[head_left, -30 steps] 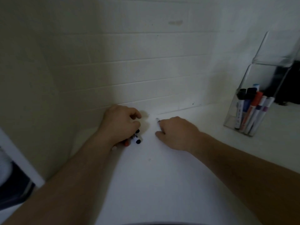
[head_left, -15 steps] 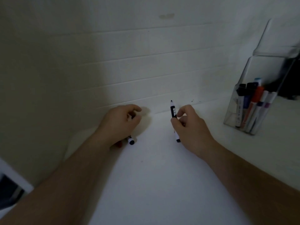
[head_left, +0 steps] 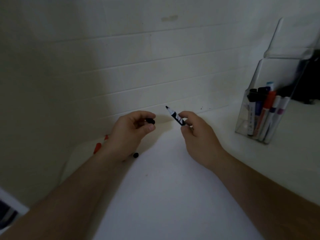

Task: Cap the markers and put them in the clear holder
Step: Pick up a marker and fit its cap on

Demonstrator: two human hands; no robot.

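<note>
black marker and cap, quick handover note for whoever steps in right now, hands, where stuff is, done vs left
Left hand: pinches the black cap between thumb and fingers, above the table.
Right hand: grips the uncapped black marker, tip pointing up and left toward the cap; the two are still apart.
Clear holder: at right by the wall, several capped markers standing in it.
On the table by the left wrist: a red marker, and a black-ended piece partly hidden.
Done: the markers in the holder.
Left: cap the black marker, put it in the holder, then handle the ones by the left wrist.
</note>
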